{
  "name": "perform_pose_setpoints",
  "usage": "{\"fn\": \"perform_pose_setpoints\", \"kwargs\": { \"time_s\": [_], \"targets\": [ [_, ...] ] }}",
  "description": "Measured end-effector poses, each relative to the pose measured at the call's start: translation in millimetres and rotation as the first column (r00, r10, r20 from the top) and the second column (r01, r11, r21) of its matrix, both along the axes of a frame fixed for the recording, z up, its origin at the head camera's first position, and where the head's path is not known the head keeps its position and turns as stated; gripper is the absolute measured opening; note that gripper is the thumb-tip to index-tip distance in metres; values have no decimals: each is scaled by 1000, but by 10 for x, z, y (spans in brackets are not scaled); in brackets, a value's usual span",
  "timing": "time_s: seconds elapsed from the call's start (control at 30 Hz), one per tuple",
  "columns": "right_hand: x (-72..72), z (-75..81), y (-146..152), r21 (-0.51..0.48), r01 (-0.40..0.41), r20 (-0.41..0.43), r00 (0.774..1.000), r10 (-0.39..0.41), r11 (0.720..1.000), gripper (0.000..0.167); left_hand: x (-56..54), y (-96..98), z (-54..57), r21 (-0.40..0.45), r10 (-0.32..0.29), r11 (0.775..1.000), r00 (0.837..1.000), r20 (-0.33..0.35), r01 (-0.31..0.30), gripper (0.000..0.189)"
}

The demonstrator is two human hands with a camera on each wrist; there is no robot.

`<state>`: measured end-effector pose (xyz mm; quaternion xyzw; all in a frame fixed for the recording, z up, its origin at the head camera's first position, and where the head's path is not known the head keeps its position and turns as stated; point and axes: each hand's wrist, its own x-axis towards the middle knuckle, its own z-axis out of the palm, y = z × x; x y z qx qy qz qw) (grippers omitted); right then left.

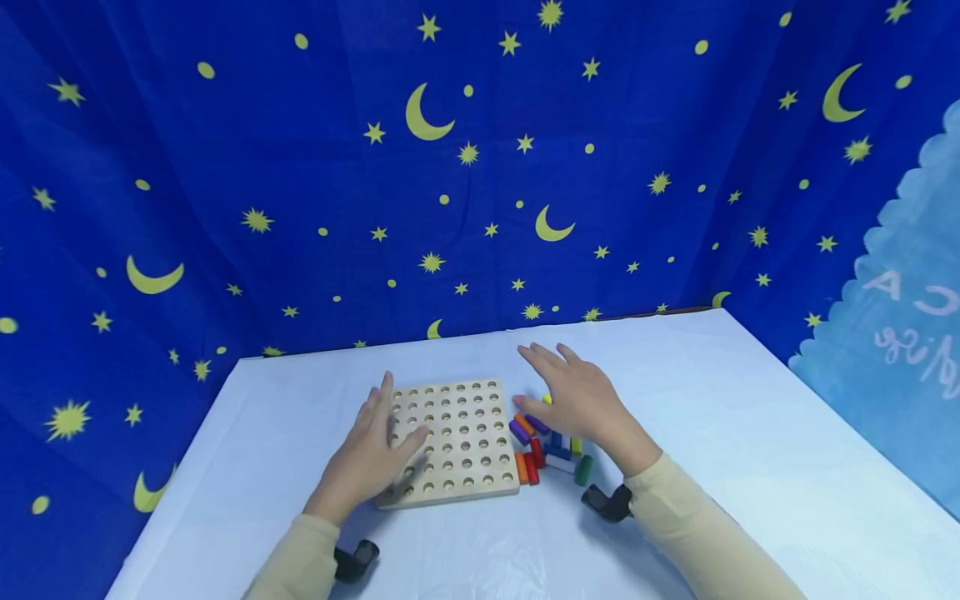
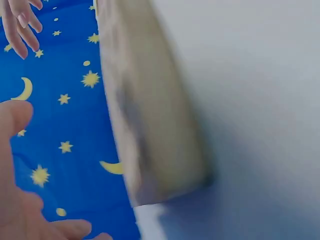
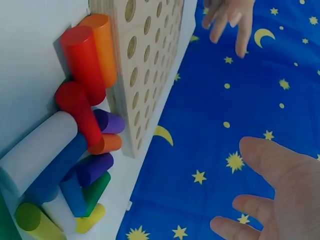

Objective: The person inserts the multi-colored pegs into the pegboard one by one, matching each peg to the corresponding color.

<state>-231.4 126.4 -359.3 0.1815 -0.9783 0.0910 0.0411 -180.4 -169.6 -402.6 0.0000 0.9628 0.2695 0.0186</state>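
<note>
A square wooden board with rows of round holes lies on the white table. Over its left edge hovers my left hand, fingers extended and thumb spread, holding nothing. Against the board's right side lies a loose pile of coloured wooden pegs: a red peg, an orange peg, a white peg, a blue peg and several more in purple, green and yellow. Above the far side of this pile my right hand is spread, with nothing in it. The left wrist view shows the board's edge close up and blurred.
The white table reaches back to a blue curtain with yellow moons and stars. A light blue panel with pale lettering hangs at the right. Black wrist mounts sit under both forearms.
</note>
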Motion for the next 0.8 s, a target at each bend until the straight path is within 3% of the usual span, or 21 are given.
{"fn": "perform_pose_setpoints", "kwargs": {
  "time_s": [0.1,0.23,0.37,0.43,0.6,0.8],
  "targets": [
    [-10,-8,-1,-26,12,14,1000,-12,1000,78,3,-65,-114,150,28,988,999,20,-31,105],
    [-22,-21,11,-64,18,25,1000,-16,998,76,21,-147,-237,313,52,948,998,45,-63,106],
    [-62,-58,37,-100,18,46,999,-13,995,75,50,-193,-353,393,68,914,994,87,-96,107],
    [-94,-81,54,-136,12,73,997,-2,991,73,70,-200,-420,393,68,915,994,82,-95,109],
    [-203,-157,131,-287,24,185,982,31,958,63,131,-159,-564,258,35,965,999,28,-42,119],
    [-365,-360,295,-400,102,256,967,4,911,55,180,-118,-601,155,-3,988,1000,-10,5,133]
  ]
}}
